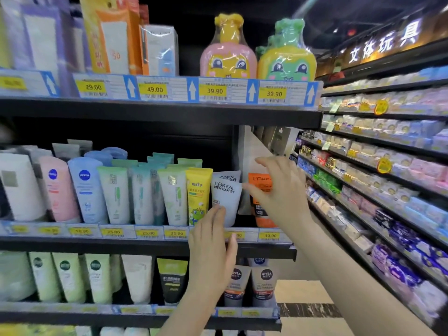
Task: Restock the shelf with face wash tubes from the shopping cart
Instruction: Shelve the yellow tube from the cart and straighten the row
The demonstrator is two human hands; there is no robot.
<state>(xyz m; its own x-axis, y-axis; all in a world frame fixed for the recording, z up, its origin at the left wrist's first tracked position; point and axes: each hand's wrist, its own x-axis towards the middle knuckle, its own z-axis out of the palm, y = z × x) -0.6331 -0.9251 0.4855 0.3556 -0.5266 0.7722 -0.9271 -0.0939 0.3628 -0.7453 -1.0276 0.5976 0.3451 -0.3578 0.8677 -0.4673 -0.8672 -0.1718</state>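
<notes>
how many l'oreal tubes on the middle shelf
3 show. A grey tube at the front, touched by the left hand; a second grey tube behind it; an orange tube to their right, behind the right hand. More may be hidden.

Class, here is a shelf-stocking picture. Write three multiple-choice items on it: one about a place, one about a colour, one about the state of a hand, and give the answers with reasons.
1. Where does the white L'Oreal Men Expert tube stand?
A. top shelf
B. middle shelf, just right of the yellow tube
C. bottom shelf

2. What colour is the L'Oreal tube behind the right hand?
A. orange
B. blue
C. green

3. How is the left hand?
A. curled in a fist
B. wrapped round a bottle
C. fingers straight, tips at the white tube's base

Answers: 1 B, the yellow tube is its neighbour on the left. 2 A, orange shows between the fingers. 3 C, the fingers lie extended against the tube.
</notes>
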